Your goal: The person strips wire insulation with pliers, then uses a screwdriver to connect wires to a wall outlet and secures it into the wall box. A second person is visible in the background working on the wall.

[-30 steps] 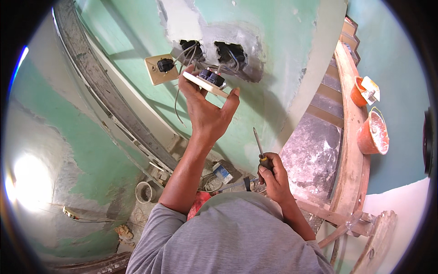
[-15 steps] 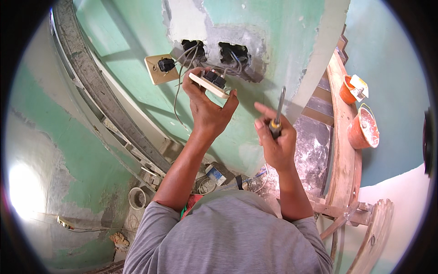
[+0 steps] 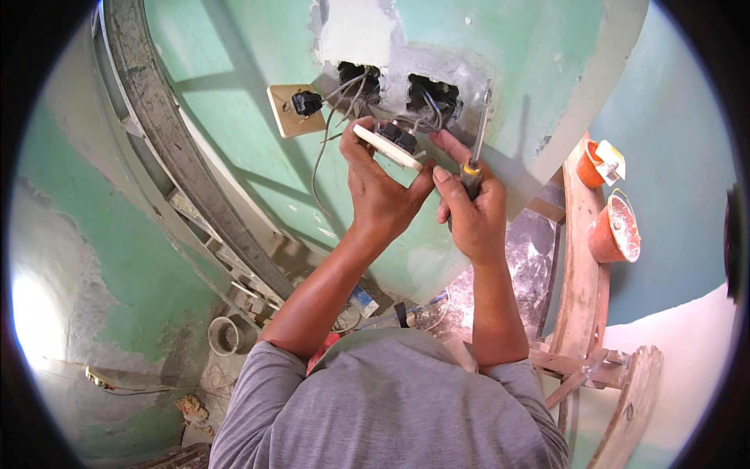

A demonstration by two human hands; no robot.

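Observation:
My left hand [image 3: 380,187] grips a cream wall socket plate [image 3: 400,155] by its edges, tilted so its black back shows. Grey wires [image 3: 361,100] run near it from two rough wall holes [image 3: 434,97]. In my right hand [image 3: 478,215] is a screwdriver [image 3: 471,177], its handle held in the closed fingers and its shaft pointing up towards the wall. The right index finger stretches to the wires beside the plate; whether it touches them I cannot tell. A second cream plate [image 3: 284,123] with a black back hangs by wires at the left.
A curved-looking metal beam [image 3: 160,117] stands on the left. On the right, a wooden plank [image 3: 580,273] bears a small orange bucket [image 3: 590,170] and a larger one [image 3: 605,238] with white residue. A grey bucket [image 3: 221,338] sits on the cluttered floor.
My right hand has come in closer to the plate, its index finger now at the wires. My left hand still holds the plate. The whole view has shifted slightly.

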